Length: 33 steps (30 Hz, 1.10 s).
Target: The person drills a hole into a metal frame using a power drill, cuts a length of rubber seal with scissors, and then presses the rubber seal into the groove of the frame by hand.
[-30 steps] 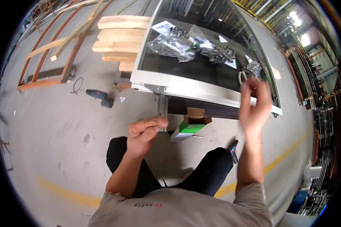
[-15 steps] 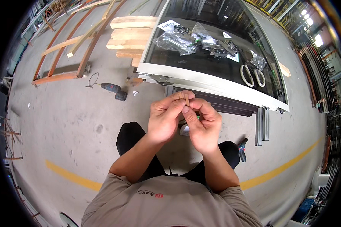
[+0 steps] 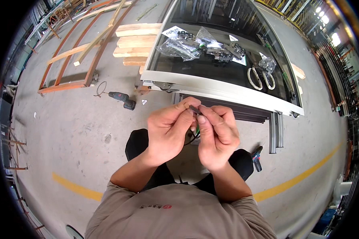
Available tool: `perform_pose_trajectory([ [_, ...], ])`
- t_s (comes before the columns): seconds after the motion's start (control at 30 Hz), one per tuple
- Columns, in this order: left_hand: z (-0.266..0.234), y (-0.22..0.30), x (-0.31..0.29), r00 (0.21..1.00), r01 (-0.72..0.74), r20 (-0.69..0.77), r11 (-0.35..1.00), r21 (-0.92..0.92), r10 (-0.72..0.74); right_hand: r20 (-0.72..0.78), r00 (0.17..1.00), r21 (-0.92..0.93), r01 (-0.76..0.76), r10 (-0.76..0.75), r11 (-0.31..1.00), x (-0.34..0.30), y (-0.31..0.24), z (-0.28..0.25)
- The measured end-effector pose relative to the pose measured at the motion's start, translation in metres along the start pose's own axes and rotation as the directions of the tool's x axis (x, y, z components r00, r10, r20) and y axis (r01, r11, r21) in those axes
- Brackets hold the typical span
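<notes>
A small dark strip [image 3: 194,109], ridged in look, is pinched between the fingertips of both hands, just in front of the frame's near edge. My left hand [image 3: 168,129] grips its left end with thumb and forefinger. At the other end, my right hand [image 3: 217,135] has its thumb and forefinger closed on it. The fingers cover most of the strip, so its exact kind cannot be made out. Below the fingers, a thin black loop and a bit of green [image 3: 198,130] show, partly hidden by my hands.
A white-framed glass panel [image 3: 211,85] lies ahead, bearing bagged hardware [image 3: 179,48], dark metal fittings [image 3: 221,55] and two white oval rings [image 3: 255,78]. Wooden beams [image 3: 136,41] jut out at its left. Power drills lie on the floor at left [image 3: 123,99] and right [image 3: 257,158].
The piece between my fingers has turned from a tan, upright face to a dark, slanted one. My hands have spread slightly apart, and the green bit and black loop beneath show more.
</notes>
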<state>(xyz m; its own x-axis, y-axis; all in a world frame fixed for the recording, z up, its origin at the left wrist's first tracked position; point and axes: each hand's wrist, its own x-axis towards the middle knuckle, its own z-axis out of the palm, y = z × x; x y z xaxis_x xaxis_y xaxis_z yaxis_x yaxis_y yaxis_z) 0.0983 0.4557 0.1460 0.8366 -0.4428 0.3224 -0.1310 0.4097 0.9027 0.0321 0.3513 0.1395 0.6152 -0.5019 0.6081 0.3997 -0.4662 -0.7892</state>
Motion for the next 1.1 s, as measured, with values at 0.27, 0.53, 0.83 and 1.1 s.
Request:
perform_pose_trajectory([
  [0.27,0.008,-0.017,-0.013,0.993,0.114,-0.034,0.993,-0.025,-0.114,-0.073,0.978,-0.237,0.176,-0.198,0.955,-0.013,0.017,0.0],
  [0.53,0.016,-0.016,-0.019,0.985,0.16,-0.046,0.984,-0.082,-0.164,0.04,0.943,-0.427,0.316,-0.331,0.847,-0.014,0.004,-0.008],
  [0.83,0.018,0.026,-0.021,0.982,-0.071,0.187,0.938,0.339,0.006,0.014,0.959,-0.222,0.279,-0.283,0.934,-0.017,-0.009,-0.029],
  [1.1,0.017,0.062,-0.006,0.973,-0.111,0.229,0.875,0.472,0.0,0.108,0.979,-0.108,0.183,-0.172,0.977,-0.025,-0.022,-0.052],
])
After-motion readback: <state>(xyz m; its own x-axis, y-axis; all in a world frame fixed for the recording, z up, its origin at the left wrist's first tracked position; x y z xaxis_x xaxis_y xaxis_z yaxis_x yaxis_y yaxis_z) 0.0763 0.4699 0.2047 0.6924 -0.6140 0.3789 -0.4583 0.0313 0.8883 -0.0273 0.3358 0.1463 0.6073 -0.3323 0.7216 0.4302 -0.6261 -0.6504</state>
